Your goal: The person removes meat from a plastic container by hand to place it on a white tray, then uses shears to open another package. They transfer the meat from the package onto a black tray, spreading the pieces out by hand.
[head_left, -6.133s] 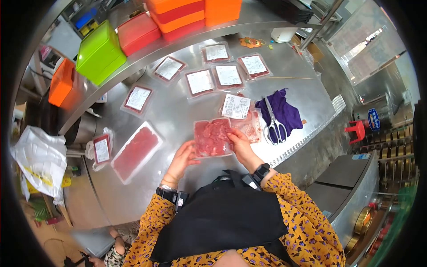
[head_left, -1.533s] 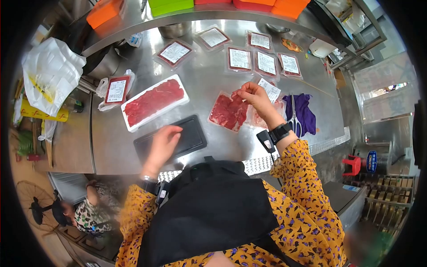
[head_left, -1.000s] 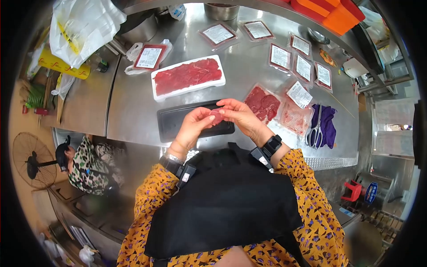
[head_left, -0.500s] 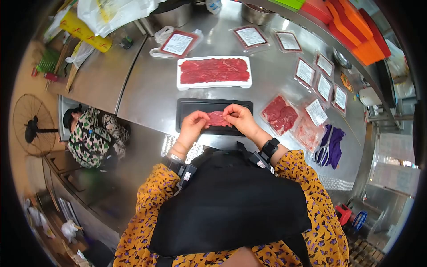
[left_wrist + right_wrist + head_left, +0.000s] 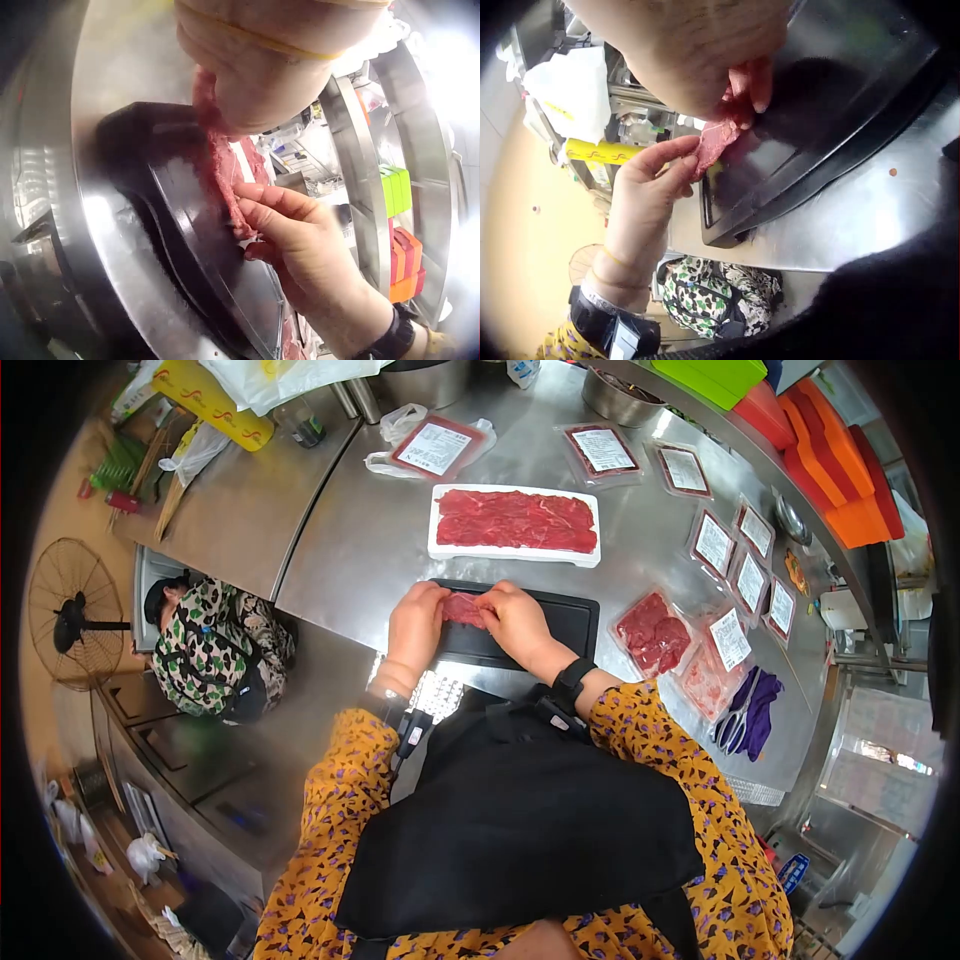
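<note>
A small slice of raw red meat (image 5: 463, 609) is stretched between my two hands, over the left part of a black rectangular tray (image 5: 560, 625). My left hand (image 5: 414, 628) pinches its left end between thumb and fingers. The other end is pinched by my right hand (image 5: 517, 622). In the right wrist view the slice (image 5: 717, 144) hangs close over the tray's dark surface. Just beyond the black tray lies a white foam tray (image 5: 597, 540) lined with overlapping red meat slices (image 5: 515, 520). To the right rests an opened pack of meat (image 5: 652, 634).
Several labelled meat packs (image 5: 714, 544) lie at the right and back of the steel table (image 5: 345, 560). Scissors (image 5: 735, 725) rest on a purple cloth (image 5: 762, 710). A metal bowl (image 5: 620, 402) stands at the back. Another person (image 5: 222, 650) is beyond the table's left edge.
My right hand has taken a slice from the opened pack, and both hands have brought it, spread out, to the black tray's left part. Earlier, they held the clear pack. The view has turned left.
</note>
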`<state>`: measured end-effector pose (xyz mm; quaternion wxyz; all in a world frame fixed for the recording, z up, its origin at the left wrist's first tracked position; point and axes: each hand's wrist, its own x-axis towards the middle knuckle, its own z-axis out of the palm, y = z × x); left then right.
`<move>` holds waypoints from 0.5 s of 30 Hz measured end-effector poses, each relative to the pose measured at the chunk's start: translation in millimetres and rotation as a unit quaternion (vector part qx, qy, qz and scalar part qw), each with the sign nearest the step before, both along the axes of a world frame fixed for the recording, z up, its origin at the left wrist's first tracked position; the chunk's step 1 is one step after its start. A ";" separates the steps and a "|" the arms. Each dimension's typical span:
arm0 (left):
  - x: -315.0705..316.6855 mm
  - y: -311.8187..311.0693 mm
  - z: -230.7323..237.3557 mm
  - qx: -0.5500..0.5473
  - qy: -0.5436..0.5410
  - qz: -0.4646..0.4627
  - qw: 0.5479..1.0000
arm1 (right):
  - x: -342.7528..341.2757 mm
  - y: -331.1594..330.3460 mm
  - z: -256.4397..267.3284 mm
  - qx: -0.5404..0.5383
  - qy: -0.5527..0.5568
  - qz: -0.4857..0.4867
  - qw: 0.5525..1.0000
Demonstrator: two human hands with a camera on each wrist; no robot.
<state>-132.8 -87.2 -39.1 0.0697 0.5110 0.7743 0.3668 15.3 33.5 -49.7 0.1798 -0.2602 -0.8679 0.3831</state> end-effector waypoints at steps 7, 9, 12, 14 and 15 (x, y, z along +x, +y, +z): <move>-6.2 7.2 4.7 -0.026 0.018 0.008 0.999 | -6.0 -0.4 19.2 0.042 -0.085 -0.013 0.995; -4.2 8.2 9.9 -0.035 -0.024 0.045 0.998 | -4.0 2.0 18.5 0.043 -0.089 -0.017 0.995; -10.2 5.0 5.1 -0.058 -0.005 0.008 0.998 | 0.1 3.8 13.8 0.051 -0.072 -0.018 0.996; -8.4 5.4 11.5 -0.027 0.051 -0.007 0.998 | -1.4 3.3 11.2 0.059 -0.062 -0.023 0.996; -4.0 8.2 15.9 -0.008 0.076 -0.018 0.997 | -2.6 3.0 10.6 0.058 -0.069 -0.019 0.996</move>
